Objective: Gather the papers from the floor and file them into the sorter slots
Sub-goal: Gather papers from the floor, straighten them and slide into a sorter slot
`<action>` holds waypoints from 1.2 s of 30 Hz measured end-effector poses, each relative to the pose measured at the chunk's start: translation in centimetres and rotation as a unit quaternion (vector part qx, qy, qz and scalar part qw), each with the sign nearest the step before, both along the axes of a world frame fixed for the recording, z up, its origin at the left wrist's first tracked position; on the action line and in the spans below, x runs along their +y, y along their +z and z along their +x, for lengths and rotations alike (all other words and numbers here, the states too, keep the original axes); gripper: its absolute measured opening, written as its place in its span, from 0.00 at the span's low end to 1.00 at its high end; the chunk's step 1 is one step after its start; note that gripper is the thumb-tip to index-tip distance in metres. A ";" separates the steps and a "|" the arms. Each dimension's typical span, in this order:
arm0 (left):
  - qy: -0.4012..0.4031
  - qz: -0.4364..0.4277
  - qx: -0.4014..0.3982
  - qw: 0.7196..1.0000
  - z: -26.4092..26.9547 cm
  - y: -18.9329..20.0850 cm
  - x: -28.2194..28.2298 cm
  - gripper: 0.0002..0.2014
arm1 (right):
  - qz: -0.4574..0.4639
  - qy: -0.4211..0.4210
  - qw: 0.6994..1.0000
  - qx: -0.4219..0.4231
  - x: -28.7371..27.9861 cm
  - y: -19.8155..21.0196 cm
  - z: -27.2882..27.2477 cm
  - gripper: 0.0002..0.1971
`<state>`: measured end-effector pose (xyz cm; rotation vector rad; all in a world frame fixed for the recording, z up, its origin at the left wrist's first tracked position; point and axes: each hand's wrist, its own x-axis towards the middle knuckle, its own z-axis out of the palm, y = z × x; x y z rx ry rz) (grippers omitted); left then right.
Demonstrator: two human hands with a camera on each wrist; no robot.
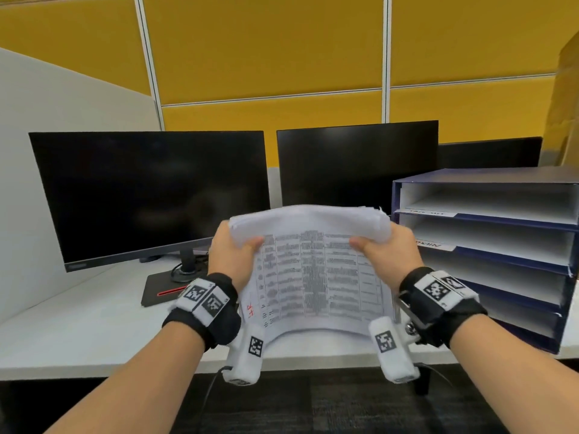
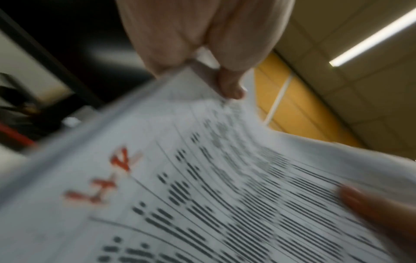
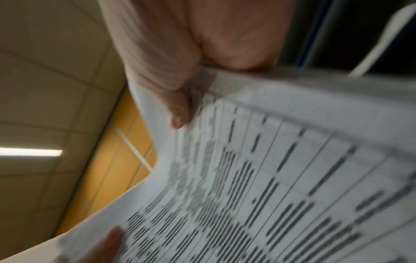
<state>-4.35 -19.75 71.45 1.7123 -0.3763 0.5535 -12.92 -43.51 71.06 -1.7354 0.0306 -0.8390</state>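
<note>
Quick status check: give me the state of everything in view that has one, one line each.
papers: a stack off the desk, bowed, held at both sides
left hand: grips the stack's left edge
right hand: grips its right edge
sorter: on the desk, visible slots empty
monitors: screens dark

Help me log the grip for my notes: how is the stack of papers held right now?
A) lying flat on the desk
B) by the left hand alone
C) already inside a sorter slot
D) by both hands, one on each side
D: the left hand and the right hand each grip a side of the stack of papers, held up in front of the monitors.
</note>
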 end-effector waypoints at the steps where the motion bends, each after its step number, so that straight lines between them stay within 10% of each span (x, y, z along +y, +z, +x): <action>1: 0.003 -0.014 -0.010 1.000 0.0 0.8 -0.5 0.16 | 0.008 -0.007 1.000 -0.022 0.5 0.7 0.2 0.13; 8: -0.028 -0.053 0.082 0.995 1.3 -1.3 1.0 0.30 | 0.055 -0.032 0.998 0.014 -1.1 -1.5 0.8 0.33; 12: -0.085 -0.045 0.178 0.979 2.0 -3.9 1.6 0.29 | 0.084 -0.038 0.995 0.047 -1.7 -3.8 0.6 0.27; 15: -0.097 -0.022 0.150 0.984 1.4 -3.5 1.0 0.15 | 0.041 -0.015 0.998 0.044 -0.9 -3.7 0.2 0.16; 21: -0.102 -0.055 0.128 0.985 1.7 -3.5 1.7 0.28 | 0.062 -0.011 0.997 0.040 -1.7 -3.7 0.3 0.24; 36: -0.060 -0.082 0.084 0.991 1.4 -1.9 0.9 0.23 | 0.053 -0.008 0.998 0.019 -0.4 -2.4 0.4 0.21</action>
